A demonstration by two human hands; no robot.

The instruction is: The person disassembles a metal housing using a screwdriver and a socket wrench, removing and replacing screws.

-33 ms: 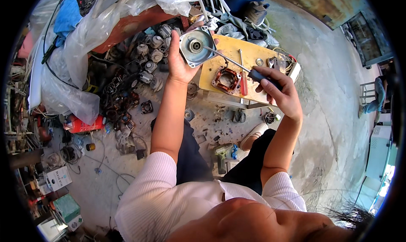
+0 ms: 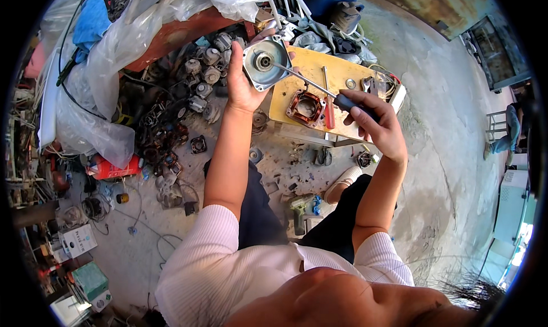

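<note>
Raised over the left end of the yellow bench top [image 2: 311, 58], my left hand [image 2: 242, 84] grips a square grey metal motor end cover [image 2: 276, 54]. Its hollow side faces up, showing a round bearing seat in the middle. My right hand [image 2: 381, 121] is closed around the black handle of a long screwdriver [image 2: 313, 83]. The shaft slants up to the left, and its tip reaches into the cover beside the bearing seat; exact contact cannot be made out. Below the shaft, a motor stator with copper windings [image 2: 306, 107] lies on the bench next to a red-handled screwdriver [image 2: 329, 115].
A small metal ring [image 2: 350, 83] rests near the bench's far right. Many used motor parts [image 2: 200, 78] pile up on the floor at left, near plastic sheeting [image 2: 100, 93]. Between my legs stands a green power tool [image 2: 298, 213]. A red canister [image 2: 117, 168] lies at left.
</note>
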